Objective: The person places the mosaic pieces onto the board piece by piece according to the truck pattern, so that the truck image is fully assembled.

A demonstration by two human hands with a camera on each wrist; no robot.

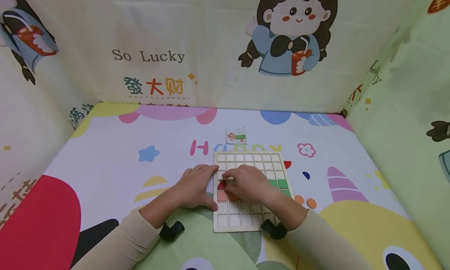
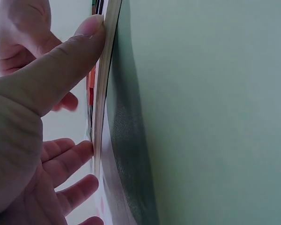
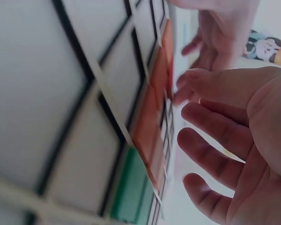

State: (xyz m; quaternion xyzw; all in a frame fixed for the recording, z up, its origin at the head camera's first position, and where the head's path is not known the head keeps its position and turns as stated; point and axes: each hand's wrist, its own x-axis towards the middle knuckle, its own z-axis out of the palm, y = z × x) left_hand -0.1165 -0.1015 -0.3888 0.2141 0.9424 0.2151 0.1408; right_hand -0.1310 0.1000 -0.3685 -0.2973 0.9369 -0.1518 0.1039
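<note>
A light wooden grid board (image 1: 233, 220) lies on the table in the head view. My left hand (image 1: 195, 186) rests along its left edge, thumb and fingers spread; the left wrist view has the thumb (image 2: 86, 35) against the edge. Over the board's left middle is my right hand (image 1: 247, 182), its fingers loosely bent with nothing seen between them in the right wrist view. Just by its fingertips sit a red piece (image 1: 221, 185) and a salmon square (image 1: 222, 195). Green squares (image 1: 283, 183) fill cells at the right; the right hand hides the cells between.
A small picture card (image 1: 236, 136) with a coloured grid pattern lies behind the board. To the board's right are two orange discs (image 1: 311, 203), a red half disc (image 1: 287, 164) and a dark blue half disc (image 1: 306, 175). Printed cloth walls (image 1: 211, 47) enclose the table.
</note>
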